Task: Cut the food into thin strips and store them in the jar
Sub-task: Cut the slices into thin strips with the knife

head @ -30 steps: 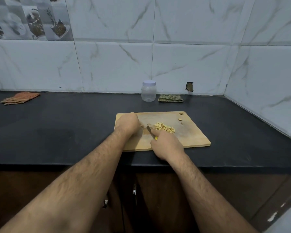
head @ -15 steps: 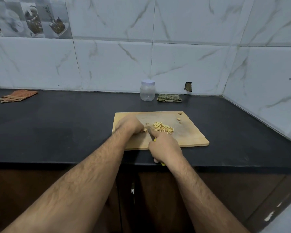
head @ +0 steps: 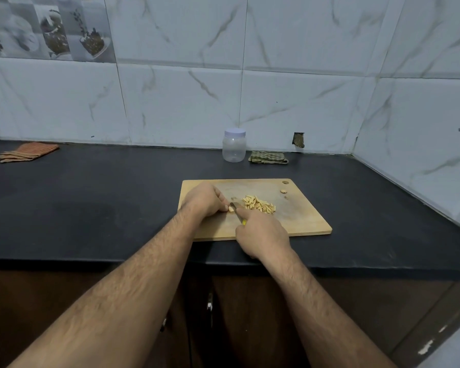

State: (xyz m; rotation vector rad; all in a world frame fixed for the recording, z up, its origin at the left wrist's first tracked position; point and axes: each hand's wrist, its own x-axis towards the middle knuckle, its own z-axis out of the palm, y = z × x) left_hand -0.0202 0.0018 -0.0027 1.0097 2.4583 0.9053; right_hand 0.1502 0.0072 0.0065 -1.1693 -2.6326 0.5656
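Pale food [head: 231, 209] lay on the board [head: 298, 221], pinched by the left hand [head: 206, 200] just left of the knife [head: 236, 208], which the right hand [head: 262, 232] gripped. Strips [head: 258, 204] lay right; the jar [head: 233, 145] stood beyond, lidded.

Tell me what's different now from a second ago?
Very little. The right hand still holds the knife and has drawn back slightly toward the counter's front edge. The left hand still pinches the small food piece on the cutting board. The pile of strips, the jar and both cloths stayed put.
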